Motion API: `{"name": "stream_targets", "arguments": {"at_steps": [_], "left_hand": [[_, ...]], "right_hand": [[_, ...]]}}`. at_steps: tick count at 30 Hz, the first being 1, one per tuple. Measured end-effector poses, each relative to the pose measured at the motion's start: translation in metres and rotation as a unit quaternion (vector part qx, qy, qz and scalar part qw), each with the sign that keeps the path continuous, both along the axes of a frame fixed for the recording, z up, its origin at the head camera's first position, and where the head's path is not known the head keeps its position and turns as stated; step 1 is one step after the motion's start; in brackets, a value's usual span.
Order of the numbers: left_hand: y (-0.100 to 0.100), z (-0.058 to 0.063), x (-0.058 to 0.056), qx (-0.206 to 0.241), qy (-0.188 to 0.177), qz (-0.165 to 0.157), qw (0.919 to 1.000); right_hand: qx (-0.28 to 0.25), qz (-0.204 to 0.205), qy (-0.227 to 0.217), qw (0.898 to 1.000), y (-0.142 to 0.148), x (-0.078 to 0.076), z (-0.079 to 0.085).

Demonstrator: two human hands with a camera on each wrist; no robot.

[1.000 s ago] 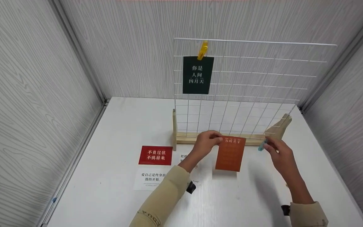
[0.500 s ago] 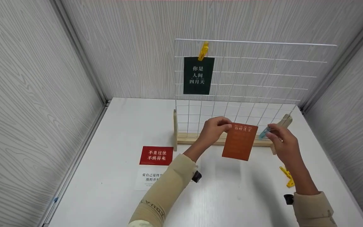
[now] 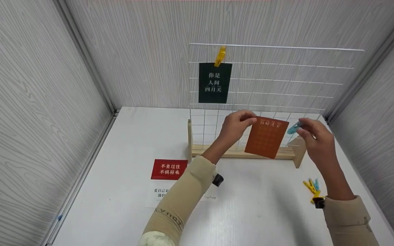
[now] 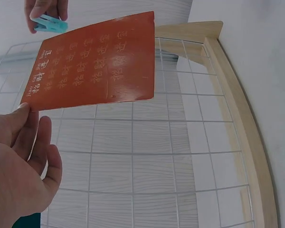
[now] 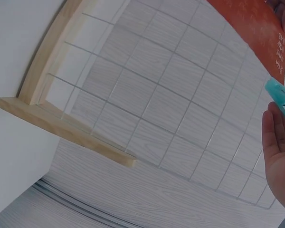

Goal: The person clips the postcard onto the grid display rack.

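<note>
Your L hand (image 3: 236, 126) pinches the orange-red rect. card (image 3: 267, 138), paper by the look, at its upper L corner, thumb in front. Card is up off the white tabletop (image 3: 248, 208), in front of lower R part of the white wire grid (image 3: 272, 81). Long axis runs top to bottom, leaning: lower end swung twd tabletop's L edge, printed heading at top.

Your R hand (image 3: 318, 136) grasps a small light-blue plastic clip (image 3: 294, 127) btw thumb & fingers. Key relation: clip sits just beside card's upper R corner, slanting down-L twd it; R hand is the nearer one to that corner. Can't tell if clip & card touch.

Grid stands on a pale wooden base (image 3: 236, 155) nr tabletop's far edge. Dark green rect. card (image 3: 214, 87) hangs at grid's upper L under a yellow plastic clip (image 3: 220, 56). Twd tabletop's L edge: red rect. card (image 3: 169, 169), w/ white card (image 3: 154, 200) nearer the near edge, partly behind your L sleeve (image 3: 180, 194). Loose yellow & blue clips (image 3: 309, 186) nr R edge.
</note>
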State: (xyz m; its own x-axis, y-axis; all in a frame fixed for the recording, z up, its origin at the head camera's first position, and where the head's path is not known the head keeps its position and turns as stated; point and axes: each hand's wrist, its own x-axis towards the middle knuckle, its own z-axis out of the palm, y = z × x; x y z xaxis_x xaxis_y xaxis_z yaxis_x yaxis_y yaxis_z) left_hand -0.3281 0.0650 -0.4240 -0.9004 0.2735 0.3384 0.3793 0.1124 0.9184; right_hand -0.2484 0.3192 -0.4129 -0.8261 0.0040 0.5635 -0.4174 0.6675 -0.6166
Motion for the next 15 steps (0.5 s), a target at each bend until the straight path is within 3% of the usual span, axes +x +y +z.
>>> {"name": "stream_targets", "arguments": {"at_steps": [10, 15], "left_hand": [[0.001, 0.029, -0.006, 0.016, 0.016, 0.003, 0.9997], [0.001, 0.041, -0.009, 0.019, 0.024, 0.000, 0.9995]], "right_hand": [[0.012, -0.017, 0.011, 1.000, -0.011, -0.009, 0.031], [0.022, -0.008, 0.047, 0.999, -0.016, -0.012, 0.042]]}}
